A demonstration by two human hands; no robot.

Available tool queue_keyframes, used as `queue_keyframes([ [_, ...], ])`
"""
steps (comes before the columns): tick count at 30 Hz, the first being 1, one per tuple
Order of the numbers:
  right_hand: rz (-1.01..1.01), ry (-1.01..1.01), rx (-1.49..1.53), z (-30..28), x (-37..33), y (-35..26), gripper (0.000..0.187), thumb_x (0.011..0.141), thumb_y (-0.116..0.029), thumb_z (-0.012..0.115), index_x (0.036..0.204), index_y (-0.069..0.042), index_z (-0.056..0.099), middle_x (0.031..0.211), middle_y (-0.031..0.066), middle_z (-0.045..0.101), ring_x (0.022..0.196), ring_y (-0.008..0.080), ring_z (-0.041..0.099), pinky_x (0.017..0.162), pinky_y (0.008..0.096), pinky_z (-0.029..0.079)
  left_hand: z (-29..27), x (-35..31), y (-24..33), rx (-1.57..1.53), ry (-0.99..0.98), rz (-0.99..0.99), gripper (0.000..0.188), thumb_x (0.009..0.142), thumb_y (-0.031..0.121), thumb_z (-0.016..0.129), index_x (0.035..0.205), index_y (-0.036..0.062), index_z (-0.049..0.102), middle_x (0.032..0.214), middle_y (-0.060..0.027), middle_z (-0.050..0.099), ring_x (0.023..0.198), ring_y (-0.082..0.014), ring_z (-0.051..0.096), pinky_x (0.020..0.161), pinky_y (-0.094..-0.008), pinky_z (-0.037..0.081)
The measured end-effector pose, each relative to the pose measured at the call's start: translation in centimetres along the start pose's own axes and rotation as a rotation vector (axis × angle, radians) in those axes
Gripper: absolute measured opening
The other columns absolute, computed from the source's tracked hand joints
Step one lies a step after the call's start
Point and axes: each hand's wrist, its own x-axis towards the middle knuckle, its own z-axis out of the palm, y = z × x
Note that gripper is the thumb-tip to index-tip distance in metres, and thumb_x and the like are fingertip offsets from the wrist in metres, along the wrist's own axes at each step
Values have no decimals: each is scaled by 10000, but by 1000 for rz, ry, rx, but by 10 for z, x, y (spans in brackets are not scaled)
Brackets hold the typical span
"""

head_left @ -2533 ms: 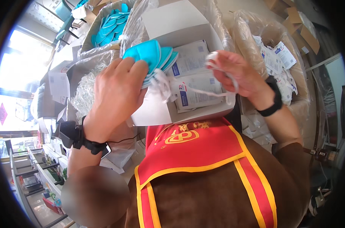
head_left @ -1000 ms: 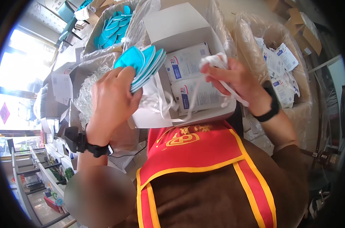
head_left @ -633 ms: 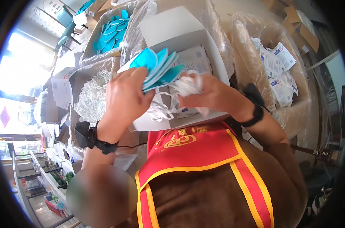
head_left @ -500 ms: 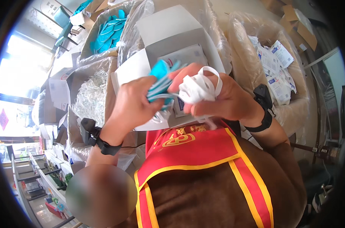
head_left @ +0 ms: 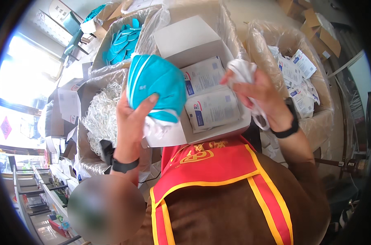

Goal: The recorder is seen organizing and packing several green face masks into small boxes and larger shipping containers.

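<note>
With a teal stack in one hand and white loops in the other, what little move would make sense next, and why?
Probably bring the right hand with its white elastic loops toward the stack of teal masks in the left hand. The two are held apart above the open white box, at about the same height.

Daylight bright | overexposed glare from upper left | dark fisheye rim, bent edges | centre sharp

1. In front of me sits an open white cardboard box (head_left: 185, 38), its lid flap raised.
2. Flat white packets (head_left: 212, 108) with blue marks lie inside it.
3. To my left, a plastic-lined bin holds a heap of white loops (head_left: 99, 118).
4. Beyond that, another lined bin holds teal masks (head_left: 122, 43).
5. To my right, a plastic-lined bin (head_left: 316, 118) holds more white packets.
6. I wear a red sash with yellow edging (head_left: 218, 171).
</note>
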Motion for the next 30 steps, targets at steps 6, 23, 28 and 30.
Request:
queue_keyframes([
  [6, 46, -142, 135, 24, 43, 40, 542, 770, -267, 759, 1210, -42, 538, 826, -31, 596, 591, 10, 489, 479, 161, 349, 54, -6, -19, -16, -89, 24, 363, 848, 146, 709, 1143, -6, 562, 1057, -57, 626, 935, -123, 583, 844, -270, 470],
  [23, 280, -178, 433, 13, 32, 42, 551, 801, -277, 758, 1189, 40, 529, 1029, 81, 651, 873, 124, 659, 750, 229, 532, 39, 32, 36, 1259, -719, 1073, 370, 675, 8, 660, 1036, 79, 627, 1172, -104, 611, 1156, -298, 552, 1009, -492, 401],
  [28, 260, -146, 328, 22, 36, 46, 546, 821, -312, 736, 1184, 38, 525, 1055, 88, 649, 885, 127, 657, 740, 239, 538, 45, 34, 44, 1235, -747, 1152, 384, 655, 40, 673, 1032, 77, 610, 1108, -84, 608, 1069, -296, 571, 987, -467, 416],
  [30, 258, -150, 259, 20, 40, 64, 550, 843, -351, 711, 1187, 34, 522, 1057, 88, 649, 880, 125, 655, 725, 242, 541, 41, 34, 45, 1230, -795, 1141, 381, 644, 43, 674, 1017, 75, 602, 1073, -76, 604, 1021, -293, 579, 957, -451, 432],
])
